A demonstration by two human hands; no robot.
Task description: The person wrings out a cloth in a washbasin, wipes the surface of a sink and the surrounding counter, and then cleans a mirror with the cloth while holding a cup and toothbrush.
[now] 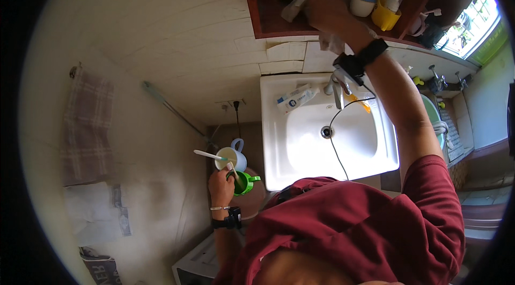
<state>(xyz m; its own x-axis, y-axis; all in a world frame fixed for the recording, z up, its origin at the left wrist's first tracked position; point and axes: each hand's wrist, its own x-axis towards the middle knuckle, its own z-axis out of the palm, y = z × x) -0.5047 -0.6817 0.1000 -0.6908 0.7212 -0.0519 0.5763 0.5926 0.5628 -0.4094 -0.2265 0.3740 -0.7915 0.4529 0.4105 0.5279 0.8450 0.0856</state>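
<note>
My left hand (221,187) is closed at the side of a green mug (244,183), with a brush-like stick standing in it. Touching or just beyond it is a white mug (237,158); a white-handled toothbrush (206,154) leans out over its rim. Whether my fingers also hold the white mug, I cannot tell. Up at the reddish-brown wooden shelf (259,17), my right hand (328,12) reaches in, fingers bent round a crumpled whitish cloth (292,9), part of which hangs below the wrist side.
Below the shelf is a white sink (274,148) with a faucet (337,92) and a toothpaste tube (298,98). On the shelf stand a blue-and-white container (363,2) and a yellow cup (385,16). A black cable (337,148) from my right wrist crosses the basin.
</note>
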